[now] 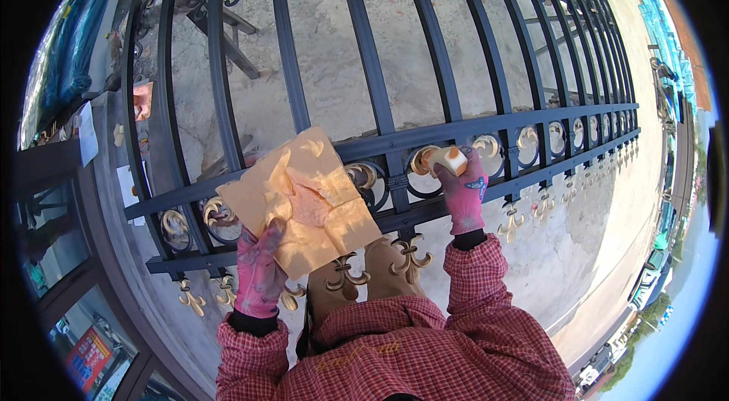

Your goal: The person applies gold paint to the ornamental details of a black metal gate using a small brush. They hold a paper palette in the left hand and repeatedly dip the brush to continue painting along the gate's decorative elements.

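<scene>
My left hand point(262, 268), in a pink stained glove, grips the lower left edge of a square piece of cardboard point(339, 226). A torn, pinkish, crumpled patch shows in the cardboard's middle. Pinched in my gloved right hand point(462, 192) is a small white sponge-like block point(449, 160) with gold-brown stains; its exact kind is unclear. It is at a gold-coloured scroll ring between the two rails of a dark metal fence panel point(437, 131). The cardboard hides part of those rails. Gold fleur-de-lis tips point(411, 258) point toward me below the lower rail.
The fence panel lies raised over a concrete floor point(319, 44). Under its bars on the left stands a dark metal stand point(235, 40). Glass-paned dark doors point(57, 249) are at the left, beside blue plastic-wrapped goods point(76, 52). Parked vehicles point(657, 268) line the far right.
</scene>
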`<state>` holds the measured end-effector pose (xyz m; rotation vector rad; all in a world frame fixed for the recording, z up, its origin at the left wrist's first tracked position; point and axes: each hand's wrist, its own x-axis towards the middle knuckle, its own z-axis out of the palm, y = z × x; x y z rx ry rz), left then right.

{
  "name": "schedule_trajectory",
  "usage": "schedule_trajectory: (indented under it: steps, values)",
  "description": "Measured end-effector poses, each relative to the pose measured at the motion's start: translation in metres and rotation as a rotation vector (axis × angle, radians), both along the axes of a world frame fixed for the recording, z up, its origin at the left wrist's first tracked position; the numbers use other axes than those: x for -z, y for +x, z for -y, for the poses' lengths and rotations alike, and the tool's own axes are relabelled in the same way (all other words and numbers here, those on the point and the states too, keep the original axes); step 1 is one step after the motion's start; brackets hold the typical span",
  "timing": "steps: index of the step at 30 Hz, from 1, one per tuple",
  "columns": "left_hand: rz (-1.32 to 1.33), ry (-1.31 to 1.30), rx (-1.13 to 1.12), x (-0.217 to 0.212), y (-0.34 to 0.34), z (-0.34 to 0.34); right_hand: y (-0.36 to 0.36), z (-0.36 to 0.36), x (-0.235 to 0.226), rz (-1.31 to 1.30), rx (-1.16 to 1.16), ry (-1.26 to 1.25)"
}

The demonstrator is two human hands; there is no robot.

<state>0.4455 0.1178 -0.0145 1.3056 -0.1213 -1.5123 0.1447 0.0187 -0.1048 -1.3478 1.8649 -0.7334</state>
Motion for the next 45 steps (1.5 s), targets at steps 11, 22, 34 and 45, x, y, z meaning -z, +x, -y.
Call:
schedule_trajectory:
  steps: [11,22,34,45]
  values:
    - [-0.005,0.018,-0.004,-0.004,0.000,0.009,0.007,0.001,-0.011,-0.134,-0.206,0.088]
    - [0.087,-0.034,-0.103,-0.005,0.010,-0.004,-0.008,-0.004,-0.023,-0.167,-0.110,0.197]
    - [-0.050,-0.085,-0.031,-0.001,0.034,-0.038,0.118,-0.041,-0.122,0.107,-0.510,-0.339]
    - [-0.095,-0.101,0.087,0.000,0.082,-0.057,0.171,-0.079,-0.123,-0.166,-0.654,-0.266]
